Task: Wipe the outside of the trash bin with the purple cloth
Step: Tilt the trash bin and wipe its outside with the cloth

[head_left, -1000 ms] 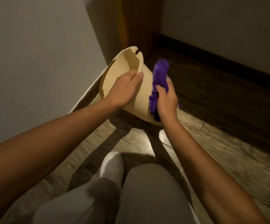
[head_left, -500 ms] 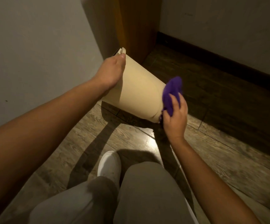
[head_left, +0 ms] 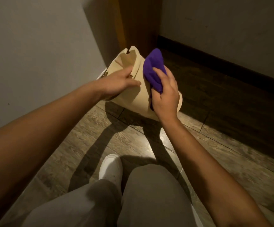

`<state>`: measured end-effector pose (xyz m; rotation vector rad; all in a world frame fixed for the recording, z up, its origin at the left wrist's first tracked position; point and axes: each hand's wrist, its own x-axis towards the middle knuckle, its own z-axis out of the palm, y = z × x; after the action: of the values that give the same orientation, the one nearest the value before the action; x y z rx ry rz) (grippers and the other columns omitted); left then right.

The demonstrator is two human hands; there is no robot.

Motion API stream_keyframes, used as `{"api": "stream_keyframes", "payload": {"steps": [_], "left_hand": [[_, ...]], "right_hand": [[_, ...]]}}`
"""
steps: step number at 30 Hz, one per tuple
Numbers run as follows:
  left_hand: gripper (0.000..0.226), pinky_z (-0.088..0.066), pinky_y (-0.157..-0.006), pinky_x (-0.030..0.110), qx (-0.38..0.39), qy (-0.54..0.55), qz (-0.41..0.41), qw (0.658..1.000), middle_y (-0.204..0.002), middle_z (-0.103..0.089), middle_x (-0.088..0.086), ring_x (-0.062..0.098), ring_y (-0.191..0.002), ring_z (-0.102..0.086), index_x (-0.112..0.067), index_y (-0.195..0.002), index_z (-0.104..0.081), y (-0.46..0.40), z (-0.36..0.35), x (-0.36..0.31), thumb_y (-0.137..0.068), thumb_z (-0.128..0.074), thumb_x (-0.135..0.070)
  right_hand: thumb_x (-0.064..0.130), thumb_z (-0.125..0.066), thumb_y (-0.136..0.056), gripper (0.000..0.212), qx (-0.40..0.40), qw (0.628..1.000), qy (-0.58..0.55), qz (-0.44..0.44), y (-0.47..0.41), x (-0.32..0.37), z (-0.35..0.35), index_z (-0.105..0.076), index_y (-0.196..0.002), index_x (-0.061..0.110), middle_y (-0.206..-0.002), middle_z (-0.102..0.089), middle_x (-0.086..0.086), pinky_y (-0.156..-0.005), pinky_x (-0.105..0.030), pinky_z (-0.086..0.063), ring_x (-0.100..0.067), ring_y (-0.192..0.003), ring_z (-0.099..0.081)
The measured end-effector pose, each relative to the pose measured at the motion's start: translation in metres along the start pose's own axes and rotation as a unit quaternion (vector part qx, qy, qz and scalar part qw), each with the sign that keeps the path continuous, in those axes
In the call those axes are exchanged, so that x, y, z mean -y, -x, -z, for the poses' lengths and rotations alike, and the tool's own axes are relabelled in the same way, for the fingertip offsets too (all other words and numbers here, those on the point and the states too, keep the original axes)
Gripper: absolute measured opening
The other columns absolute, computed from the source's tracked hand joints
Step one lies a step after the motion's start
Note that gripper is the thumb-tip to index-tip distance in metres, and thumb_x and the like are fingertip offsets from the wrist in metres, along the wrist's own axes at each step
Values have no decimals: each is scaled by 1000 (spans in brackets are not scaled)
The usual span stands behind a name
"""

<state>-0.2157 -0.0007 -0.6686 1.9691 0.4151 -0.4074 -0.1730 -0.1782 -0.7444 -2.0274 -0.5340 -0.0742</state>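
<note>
A cream plastic trash bin is tilted above the wooden floor near the room's corner, its open mouth turned up and to the left. My left hand grips the bin at its rim, fingers curled over the edge. My right hand presses a bunched purple cloth against the bin's outer wall on the right side. The cloth's lower part is hidden under my palm.
A grey wall runs along the left, close to the bin. A wooden door frame stands in the corner behind it, and a dark skirting board lines the right wall. My knees and a white shoe are below.
The bin has been turned, so its mouth shows again. My left hand shifted from the top rim to the near rim. The cloth moved up and left along the outer wall.
</note>
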Motion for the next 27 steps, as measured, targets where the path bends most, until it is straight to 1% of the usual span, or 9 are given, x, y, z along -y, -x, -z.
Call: {"api": "stream_keyframes", "payload": {"steps": [2, 6, 10, 12, 14, 16, 20, 23, 27], "left_hand": [[56, -46, -102, 49, -40, -19, 7, 999, -130, -56, -9, 13, -113, -55, -35, -151, -38, 8, -6, 15, -100, -52, -51], [53, -49, -100, 49, -136, 11, -16, 990, -133, -58, -4, 17, -115, -57, -27, -145, -48, 9, -4, 15, -100, -53, -53], [32, -51, -96, 48, -111, 18, -14, 994, -113, -64, -4, 19, -105, -61, -25, -128, -59, 10, 1, 7, -97, -63, -30], [16, -53, -88, 42, -98, 32, -15, 995, -108, -66, -7, 17, -101, -63, -32, -114, -63, 10, 6, 4, -99, -61, -29], [10, -52, -80, 36, -100, 50, -13, 994, -108, -69, -8, 16, -99, -67, -36, -107, -66, 13, 8, -2, -101, -58, -38], [22, -52, -79, 37, -125, 45, -7, 991, -107, -72, -4, 18, -97, -70, -30, -106, -69, 10, 8, -6, -102, -54, -46], [34, -53, -82, 37, -166, 87, -19, 982, -92, -72, 5, 21, -86, -67, -15, -92, -71, -1, 1, -17, -105, -51, -39], [34, -46, -73, 30, -192, 79, 10, 978, -91, -63, 3, 16, -82, -58, -12, -95, -68, -8, 7, -18, -105, -51, -40], [39, -45, -80, 35, -213, 67, 40, 974, -107, -60, 4, 19, -97, -56, -14, -113, -65, -15, 12, -13, -104, -49, -47]], "right_hand": [[10, -63, -96, 54, 3, 1000, 26, -15, 4, -9, -4, -55, -148, 22, -162, -44, -8, -115, -43, -39, -30, -148, -40], [11, -64, -94, 63, 26, 996, 81, -17, 29, -35, -11, -48, -153, 26, -166, -36, -7, -117, -45, -34, -30, -153, -31], [7, -62, -94, 65, 8, 992, 38, -119, 42, -54, -7, -45, -155, 25, -165, -39, -5, -113, -44, -44, -29, -147, -42], [7, -62, -96, 61, -2, 991, 24, -135, 42, -53, -4, -48, -153, 23, -162, -44, -5, -113, -44, -47, -26, -143, -47], [8, -61, -96, 59, -10, 993, 1, -118, 33, -43, -5, -50, -152, 23, -162, -45, -5, -116, -46, -44, -27, -146, -45], [9, -59, -95, 59, -6, 997, -6, -71, 24, -25, -12, -51, -151, 25, -163, -44, -7, -119, -52, -39, -29, -149, -40], [12, -59, -92, 62, 50, 993, 56, 91, 42, 1, -34, -51, -151, 32, -167, -36, -6, -121, -59, -30, -33, -157, -25], [8, -72, -84, 63, 104, 974, 130, 155, 74, -21, -39, -61, -142, 28, -162, -43, -9, -119, -63, -30, -35, -154, -26], [14, -80, -83, 39, 188, 958, 209, 60, 85, -57, -23, -73, -120, 24, -143, -57, -7, -113, -58, -40, -34, -136, -46]]}}
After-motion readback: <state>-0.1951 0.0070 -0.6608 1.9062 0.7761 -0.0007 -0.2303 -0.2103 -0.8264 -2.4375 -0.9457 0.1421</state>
